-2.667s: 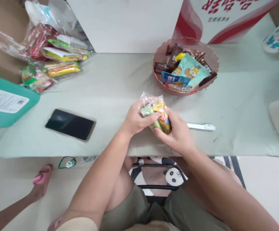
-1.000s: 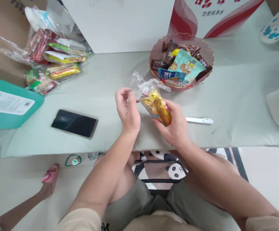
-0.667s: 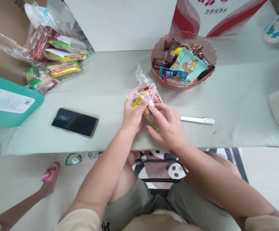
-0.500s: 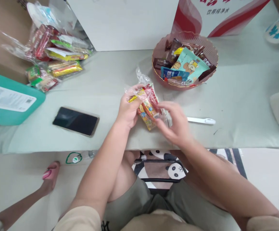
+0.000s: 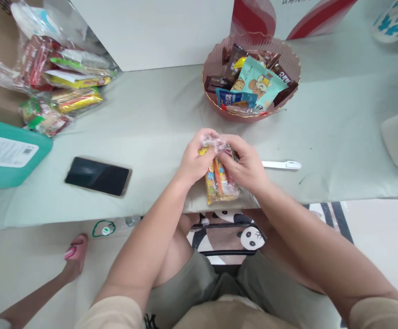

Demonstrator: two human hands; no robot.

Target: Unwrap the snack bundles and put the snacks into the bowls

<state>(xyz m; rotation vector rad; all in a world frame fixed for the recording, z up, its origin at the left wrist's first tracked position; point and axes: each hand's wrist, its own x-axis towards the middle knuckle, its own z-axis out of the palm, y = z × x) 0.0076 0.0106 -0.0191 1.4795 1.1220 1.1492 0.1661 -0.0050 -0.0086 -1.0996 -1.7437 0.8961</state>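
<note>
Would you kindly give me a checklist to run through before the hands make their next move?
1. Left hand gripping the top of the clear snack bag: ok.
2. Right hand gripping it too: ok.
3. Bag's mouth closed: cannot tell; the fingers cover it.
4. White utensil fully in view: not ok; the right hand hides one end.
5. Phone apart from both hands: ok.
6. Pink bowl upright, beyond the hands: ok.

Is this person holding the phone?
No, the phone lies on the table, while the left hand and right hand both hold a clear snack bag.
</note>
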